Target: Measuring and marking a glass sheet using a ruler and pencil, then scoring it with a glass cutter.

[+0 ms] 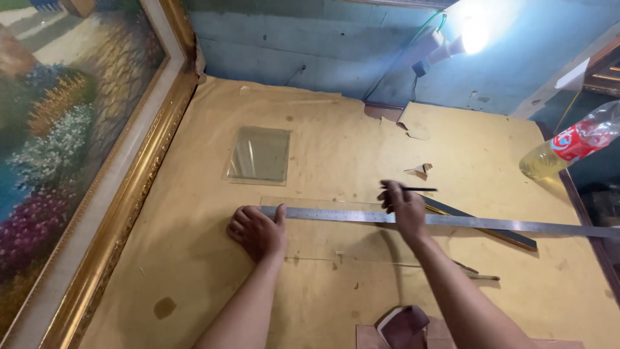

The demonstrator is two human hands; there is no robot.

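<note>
a single head-worn camera looks steeply down and forward over a tan-covered worktable [194,258], from the person's own standing place at its near edge, so both forearms enter from the bottom of the frame. it sits close enough that the left hand [257,231] and right hand [403,208] fall near the centre, while the far blue wall [290,45] and a lit lamp [468,35] fill the top. a gilt-framed painting [77,148] leans along the left edge, and no second view shares the scene.
</note>
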